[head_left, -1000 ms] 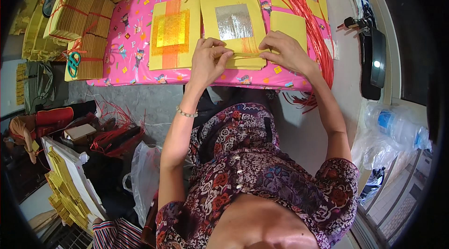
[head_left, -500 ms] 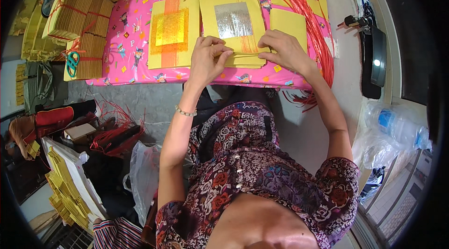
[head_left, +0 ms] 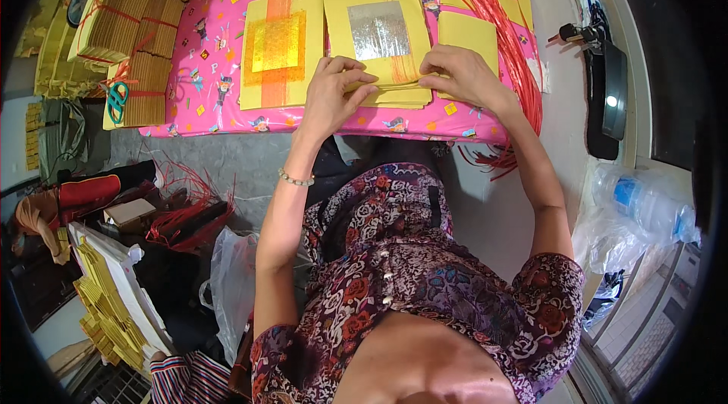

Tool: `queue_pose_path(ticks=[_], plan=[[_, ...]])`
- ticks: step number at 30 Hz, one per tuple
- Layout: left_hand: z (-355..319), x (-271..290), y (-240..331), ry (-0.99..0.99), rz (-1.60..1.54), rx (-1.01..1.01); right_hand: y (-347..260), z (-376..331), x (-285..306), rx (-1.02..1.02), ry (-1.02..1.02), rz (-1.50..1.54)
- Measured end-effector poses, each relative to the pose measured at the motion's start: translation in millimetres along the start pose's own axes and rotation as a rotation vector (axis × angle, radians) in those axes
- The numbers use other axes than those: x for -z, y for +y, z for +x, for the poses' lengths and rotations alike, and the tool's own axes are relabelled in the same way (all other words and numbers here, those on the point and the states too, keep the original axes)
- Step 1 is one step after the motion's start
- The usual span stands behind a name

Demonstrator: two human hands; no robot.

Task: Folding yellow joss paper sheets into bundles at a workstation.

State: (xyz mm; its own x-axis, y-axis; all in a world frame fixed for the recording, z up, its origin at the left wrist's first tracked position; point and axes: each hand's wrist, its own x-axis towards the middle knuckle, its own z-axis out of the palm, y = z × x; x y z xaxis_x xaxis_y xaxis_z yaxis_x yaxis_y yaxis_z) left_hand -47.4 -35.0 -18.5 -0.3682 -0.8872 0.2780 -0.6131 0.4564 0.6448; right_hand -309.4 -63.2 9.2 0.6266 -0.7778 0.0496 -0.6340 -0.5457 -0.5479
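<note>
A stack of yellow paper sheets (head_left: 417,13) lies on the pink cloth-covered table, its top sheet bearing a silver foil square (head_left: 379,28) and an orange patch. My left hand (head_left: 337,93) is at the stack's near left corner, thumb and fingers pinching the near edge. At the near right corner, my right hand (head_left: 464,76) grips the edge with bent fingers. Several sheet edges show slightly fanned between the hands. Left of this stack lies a second yellow stack with a gold foil square (head_left: 274,46). A plain yellow sheet (head_left: 470,32) lies partly behind my right hand.
Bundles of yellow paper (head_left: 114,25) tied with red string stand at the table's left, with green-handled scissors (head_left: 117,103) beside them. Red strings (head_left: 516,62) drape over the right edge. A plastic bottle (head_left: 644,203) lies at far right; a plastic bag (head_left: 231,275) hangs lower left.
My left hand and forearm have shifted slightly left, and my right fingers have moved a little up along the stack's edge. The stacks look nearly unchanged.
</note>
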Motion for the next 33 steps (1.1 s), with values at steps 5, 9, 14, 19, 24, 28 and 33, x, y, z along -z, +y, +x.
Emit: queue_pose_path(ticks=[5,9,14,19,24,28,33], plan=[[2,0,0,0.013,-0.007,0.029,-5,-2,2,0.046,0.026,-0.064],[1,-1,1,0.039,-0.01,0.04,-6,-5,1,0.072,0.043,-0.095],[2,-2,0,0.046,-0.005,0.04,-2,-4,-1,0.082,0.049,-0.101],[3,0,0,0.032,0.015,0.019,0,-1,-1,0.096,0.051,-0.11],[6,4,13,0.014,0.12,-0.037,-3,2,9,0.155,0.062,-0.214],[13,-1,26,-0.048,0.354,-0.022,-17,12,22,0.147,0.074,-0.247],[18,-17,24,0.131,0.432,-0.053,-28,21,29,0.222,0.18,-0.244]])
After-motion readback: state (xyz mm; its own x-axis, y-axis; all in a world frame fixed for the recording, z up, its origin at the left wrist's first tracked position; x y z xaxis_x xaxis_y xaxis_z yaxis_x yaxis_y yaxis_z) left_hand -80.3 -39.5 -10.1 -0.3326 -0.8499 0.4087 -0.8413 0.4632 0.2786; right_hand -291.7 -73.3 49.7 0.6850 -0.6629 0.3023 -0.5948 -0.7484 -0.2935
